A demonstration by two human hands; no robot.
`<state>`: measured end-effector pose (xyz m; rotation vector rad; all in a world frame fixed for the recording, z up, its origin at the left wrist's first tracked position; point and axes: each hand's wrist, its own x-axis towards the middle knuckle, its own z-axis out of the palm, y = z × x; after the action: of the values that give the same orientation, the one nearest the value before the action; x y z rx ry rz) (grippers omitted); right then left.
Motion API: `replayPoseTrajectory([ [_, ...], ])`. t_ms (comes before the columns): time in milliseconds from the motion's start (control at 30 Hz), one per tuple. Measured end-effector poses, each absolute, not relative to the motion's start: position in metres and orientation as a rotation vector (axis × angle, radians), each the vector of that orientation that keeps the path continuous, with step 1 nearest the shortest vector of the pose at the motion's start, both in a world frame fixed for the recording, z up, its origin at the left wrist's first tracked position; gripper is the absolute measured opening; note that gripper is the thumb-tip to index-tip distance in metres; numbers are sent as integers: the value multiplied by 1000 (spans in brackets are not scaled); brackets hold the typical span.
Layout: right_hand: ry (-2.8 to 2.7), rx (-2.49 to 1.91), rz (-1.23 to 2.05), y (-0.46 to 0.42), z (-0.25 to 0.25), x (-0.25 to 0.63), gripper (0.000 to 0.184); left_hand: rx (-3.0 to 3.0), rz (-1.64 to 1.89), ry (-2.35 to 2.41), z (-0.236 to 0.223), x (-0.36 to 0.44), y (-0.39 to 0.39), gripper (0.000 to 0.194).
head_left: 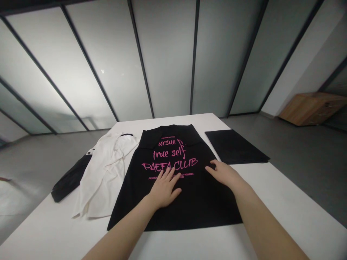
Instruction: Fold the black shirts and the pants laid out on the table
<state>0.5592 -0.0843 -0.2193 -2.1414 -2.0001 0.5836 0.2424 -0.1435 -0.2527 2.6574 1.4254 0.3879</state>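
Observation:
A black collared shirt (202, 202) with pink lettering lies flat and face up on a white table (282, 195), its collar toward the far edge. My left hand (164, 188) rests palm down on the lower middle of the shirt with fingers spread, holding nothing. My right hand (223, 174) lies on the shirt's right side, fingertips on the black cloth, also holding nothing. To the shirt's left is a crumpled white garment (104, 180), touching its left edge. A folded black garment (234, 146) lies flat beyond my right hand.
A dark garment (71, 178) hangs partly off the table's left edge beneath the white cloth. Grey floor (311, 173) surrounds the table. Frosted glass panels (168, 61) in dark frames stand behind it, and a low wooden cabinet (311, 108) sits at the far right.

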Motion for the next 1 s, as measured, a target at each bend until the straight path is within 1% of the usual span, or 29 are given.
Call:
replayPoseTrajectory([
  [67,-2020,-2136,553,-84,-220,560,67,2649,273,1417,-254,243,-145,73],
  [133,-2062,-2144,509,-84,-222,561,72,2645,238,1386,-253,244,-147,81],
  [233,-2121,-2171,447,-85,-226,558,79,2664,238,1303,-250,245,-148,84],
  [333,-2182,-2103,394,-89,-230,542,83,2672,238,1266,-249,245,-148,80],
  [400,-2258,-1958,388,-95,-234,524,86,2663,251,1276,-248,245,-147,72],
  [500,-2416,-1693,493,-108,-242,496,86,2611,321,1324,-249,246,-146,58],
  [567,-2499,-1619,582,-115,-247,484,82,2550,400,1383,-249,244,-143,52],
  [667,-2505,-1690,635,-117,-251,482,79,2417,568,1553,-251,237,-133,47],
  [800,-2374,-1932,592,-104,-250,499,76,2158,685,1962,-251,207,-112,48],
  [900,-2282,-2097,524,-91,-253,515,80,1940,570,2313,-251,178,-98,55],
  [1000,-2216,-2160,464,-82,-260,526,86,1894,387,2469,-254,158,-93,64],
])
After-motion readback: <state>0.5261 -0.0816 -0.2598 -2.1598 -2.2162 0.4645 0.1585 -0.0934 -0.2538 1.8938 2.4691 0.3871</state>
